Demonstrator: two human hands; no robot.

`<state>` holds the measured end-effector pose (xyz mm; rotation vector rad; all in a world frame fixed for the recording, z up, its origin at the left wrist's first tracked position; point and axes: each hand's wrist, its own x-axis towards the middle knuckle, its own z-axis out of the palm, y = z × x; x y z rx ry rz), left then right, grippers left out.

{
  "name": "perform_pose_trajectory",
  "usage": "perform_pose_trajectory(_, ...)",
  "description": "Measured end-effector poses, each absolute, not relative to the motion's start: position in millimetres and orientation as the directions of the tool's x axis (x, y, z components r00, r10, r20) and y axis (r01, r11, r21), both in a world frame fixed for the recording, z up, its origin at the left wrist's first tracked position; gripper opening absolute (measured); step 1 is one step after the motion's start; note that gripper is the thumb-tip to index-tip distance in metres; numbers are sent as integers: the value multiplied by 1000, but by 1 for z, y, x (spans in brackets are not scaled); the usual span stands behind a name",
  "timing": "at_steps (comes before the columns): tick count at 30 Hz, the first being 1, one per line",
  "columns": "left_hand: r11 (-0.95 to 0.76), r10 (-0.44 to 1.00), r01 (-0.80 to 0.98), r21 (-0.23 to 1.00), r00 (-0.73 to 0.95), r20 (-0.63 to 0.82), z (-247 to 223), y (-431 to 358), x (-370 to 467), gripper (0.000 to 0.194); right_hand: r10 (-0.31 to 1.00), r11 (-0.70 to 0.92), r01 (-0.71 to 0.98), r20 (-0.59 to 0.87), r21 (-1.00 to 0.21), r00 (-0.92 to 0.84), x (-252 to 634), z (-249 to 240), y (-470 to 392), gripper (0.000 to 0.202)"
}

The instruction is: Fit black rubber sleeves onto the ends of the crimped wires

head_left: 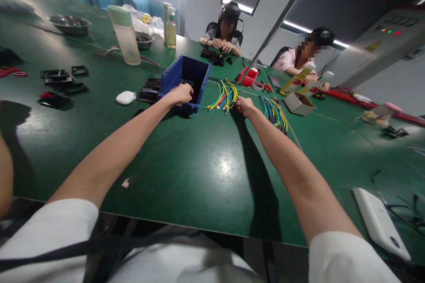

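Observation:
My left hand [182, 93] reaches over the near wall of a blue plastic bin [203, 80], its fingers curled down inside. Dark parts lie in the bin, but what the fingers hold, if anything, is hidden. My right hand [245, 106] is closed in a pinch at the right edge of a spread of yellow, green and red cables [220, 97] with metal ring ends. It appears to grip one cable there, though the fingers cover it. To the right of this hand lies a second bundle of yellow-green cables [275, 112] with black sleeves.
Left of the bin are a white case [125, 97] and black plastic housings [58, 77]. A frosted bottle [124, 37] stands behind them. Rightward are a small cardboard box [299, 104] and a white power bank [380, 221]. Two people sit across the green table [199, 177].

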<state>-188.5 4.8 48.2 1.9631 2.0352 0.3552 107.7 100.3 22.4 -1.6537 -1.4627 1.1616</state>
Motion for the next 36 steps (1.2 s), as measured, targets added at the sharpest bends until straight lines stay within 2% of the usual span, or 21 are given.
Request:
perform_pose_trajectory(7, -6, 1000, 933, 361, 15, -22, 49, 5, -188, 41, 963, -251, 191, -264, -949, -46, 118, 31, 86, 25)
perform_pose_trajectory(14, 9, 1000, 945, 327, -16, 20, 49, 5, -187, 40, 956, -267, 80, -274, -961, -106, 123, 30, 66, 26)
perform_pose_trajectory(21, 17, 999, 942, 335, -33, 40, 47, 5, -186, 36, 944, -239, 95, -254, -966, -212, 121, 31, 45, 19)
perform_pose_trajectory(29, 31, 997, 931, 365, -56, 56, 43, 8, -189, 33, 978, -121, 139, -142, -983, -154, 112, 30, 28, 29)
perform_pose_trajectory(36, 61, 995, 928, 368, -85, 49, 41, 11, -190, 42, 987, -47, 138, -67, -989, -147, 107, 36, 5, 29)
